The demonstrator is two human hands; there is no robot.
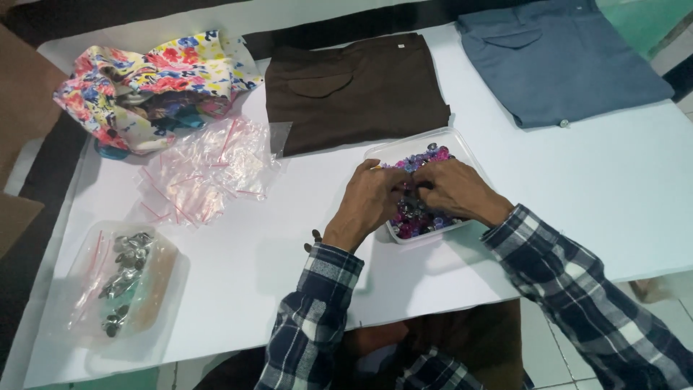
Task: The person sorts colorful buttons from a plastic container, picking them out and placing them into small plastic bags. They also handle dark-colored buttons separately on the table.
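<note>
A clear plastic tub full of small purple, pink and blue buttons sits on the white table. My left hand and my right hand both reach into the tub, fingers curled and meeting over the buttons at its middle. The fingertips are hidden among the buttons, so I cannot see what each pinches. Both arms wear dark blue plaid sleeves.
A pile of small clear zip bags lies left of the tub. A clear tray with bagged dark buttons is at the near left. Floral fabric, a folded brown garment and a folded blue garment lie along the far side.
</note>
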